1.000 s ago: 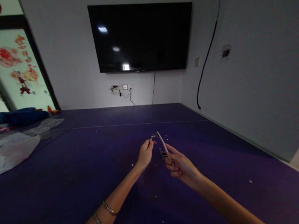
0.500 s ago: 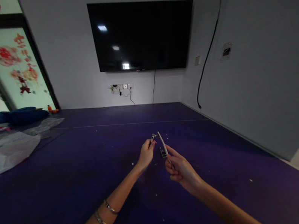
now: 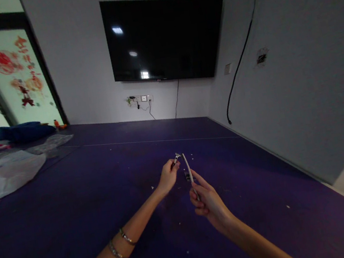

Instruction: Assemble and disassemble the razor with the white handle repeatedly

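Note:
In the head view my left hand (image 3: 168, 177) is closed around a small tool with a silver head (image 3: 177, 156); its exact kind is too small to tell. Opposite it, my right hand (image 3: 209, 199) grips a thin, pale, slightly curved strip (image 3: 188, 168), possibly a cable, that points upward. The strip's upper end is close beside the tool's head, and I cannot tell whether they touch. Behind the strip lies a small dark and silvery piece (image 3: 187, 176) on the purple floor (image 3: 133, 214). My right fingers hide the strip's lower part.
White bits are scattered around my hands. Plastic sheets (image 3: 11, 175) and a dark blue bundle (image 3: 24, 132) lie on the left. A television (image 3: 166, 37) hangs ahead above wall sockets (image 3: 143, 99). On the right wall, a black cable (image 3: 240, 64) dangles.
My right hand has shifted slightly left and down with the pale strip. The left hand stays nearly in place, with the tool's head tilted slightly differently.

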The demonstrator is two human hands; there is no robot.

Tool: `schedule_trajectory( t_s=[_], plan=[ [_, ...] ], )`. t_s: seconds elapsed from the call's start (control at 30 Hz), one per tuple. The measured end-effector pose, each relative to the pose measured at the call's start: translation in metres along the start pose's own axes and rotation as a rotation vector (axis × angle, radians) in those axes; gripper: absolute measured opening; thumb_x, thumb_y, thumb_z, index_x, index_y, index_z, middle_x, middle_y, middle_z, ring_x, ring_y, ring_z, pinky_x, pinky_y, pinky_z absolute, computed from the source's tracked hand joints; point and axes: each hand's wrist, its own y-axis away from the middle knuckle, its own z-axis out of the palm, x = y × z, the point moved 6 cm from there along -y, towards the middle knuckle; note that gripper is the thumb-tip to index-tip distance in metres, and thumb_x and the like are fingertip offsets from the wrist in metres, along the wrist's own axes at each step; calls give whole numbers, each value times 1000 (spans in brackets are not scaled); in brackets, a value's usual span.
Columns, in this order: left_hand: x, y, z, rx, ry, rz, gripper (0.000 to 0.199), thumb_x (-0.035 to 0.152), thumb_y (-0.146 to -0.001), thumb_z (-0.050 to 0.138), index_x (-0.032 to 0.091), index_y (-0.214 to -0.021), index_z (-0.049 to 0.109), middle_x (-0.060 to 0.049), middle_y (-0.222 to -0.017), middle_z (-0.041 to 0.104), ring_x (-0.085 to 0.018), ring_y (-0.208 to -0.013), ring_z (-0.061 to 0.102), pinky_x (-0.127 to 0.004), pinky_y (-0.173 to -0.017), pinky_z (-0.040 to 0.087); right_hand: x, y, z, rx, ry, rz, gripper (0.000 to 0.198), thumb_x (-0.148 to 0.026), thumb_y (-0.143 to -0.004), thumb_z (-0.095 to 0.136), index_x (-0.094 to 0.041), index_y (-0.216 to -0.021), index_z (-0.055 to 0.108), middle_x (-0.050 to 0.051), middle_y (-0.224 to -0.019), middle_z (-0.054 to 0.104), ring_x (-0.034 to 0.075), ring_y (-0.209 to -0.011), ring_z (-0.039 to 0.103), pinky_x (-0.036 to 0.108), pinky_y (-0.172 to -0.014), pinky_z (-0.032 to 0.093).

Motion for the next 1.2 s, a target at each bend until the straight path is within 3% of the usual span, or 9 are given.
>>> schedule_trajectory(
  t_s=[0.23,0.47,0.67,0.87,1.07,1.2],
  plan=[
    [-1,1,4,-27,19,15,14,27,-80,49,15,-76,54,3,-63,46,-9,-55,36,-21,-55,31,-8,-4,-1,24,-44,-49,60,-27,-75,58,-28,-132,40,-7,-55,41,3,-40,24,15,-38,8],
    [-3,-1,0,11,35,15,14,27,-79,50,15,-72,52,4,-61,44,-9,-55,37,-21,-55,31,7,3,3,20,-31,7,61,-29,-76,58,-29,-133,39,-7,-55,42,3,-39,24,15,-38,8],
    [-4,-1,2,-12,26,9,14,28,-79,51,15,-75,54,2,-64,48,-10,-58,40,-21,-55,32,-8,-5,4,31,-41,-62,61,-27,-74,59,-29,-132,40,-8,-55,41,3,-39,24,15,-38,8],
    [-6,-1,1,7,51,7,15,28,-80,49,15,-73,53,4,-61,45,-9,-55,38,-21,-54,31,6,3,7,50,-43,-28,63,-30,-75,58,-30,-134,37,-8,-56,42,3,-40,24,16,-38,9],
    [-6,0,5,-21,51,0,14,28,-79,51,15,-72,53,4,-62,46,-9,-54,38,-22,-55,32,-4,-3,5,54,-64,-64,63,-27,-73,59,-29,-133,39,-8,-55,41,3,-39,24,16,-38,8],
    [-9,-1,6,-13,54,4,16,29,-78,52,15,-70,52,4,-60,45,-9,-53,38,-22,-54,32,10,1,3,64,-71,-33,66,-31,-73,59,-30,-135,36,-8,-55,42,3,-40,25,15,-38,8]
  ],
)
